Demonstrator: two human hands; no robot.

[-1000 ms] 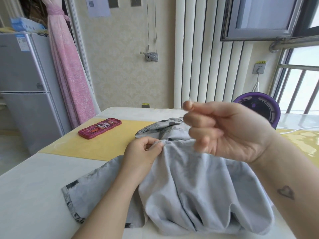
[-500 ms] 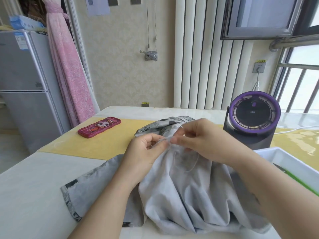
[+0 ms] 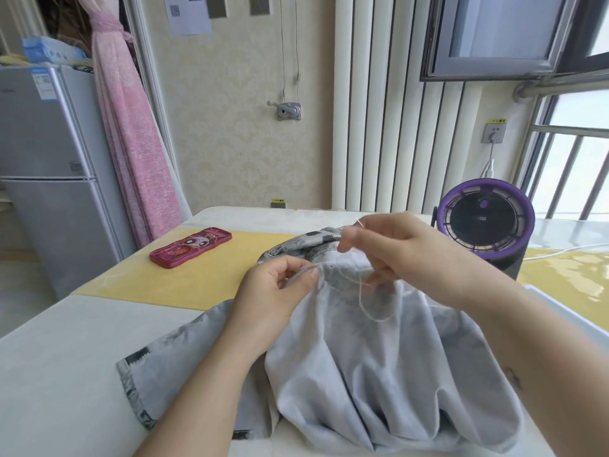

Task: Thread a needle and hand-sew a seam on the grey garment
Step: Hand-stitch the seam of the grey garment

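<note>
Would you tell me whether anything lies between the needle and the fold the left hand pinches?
Nothing visible does: the right hand holds the needle just above the garment fold in the left hand, with only slack thread hanging between.

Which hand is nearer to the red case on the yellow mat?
Left. The left hand pinches the grey garment right of the red case; the right hand, holding the needle, is farther right.

Table layout, near to far.
Centre: garment (image 3: pixel 362 374) heaped on table (image 3: pixel 59 374); flat case (image 3: pixel 190 247) on runner (image 3: pixel 204 282) behind-left; fan (image 3: pixel 484 222) behind-right (fridge (image 3: pixel 49 179) beyond table's left edge).
</note>
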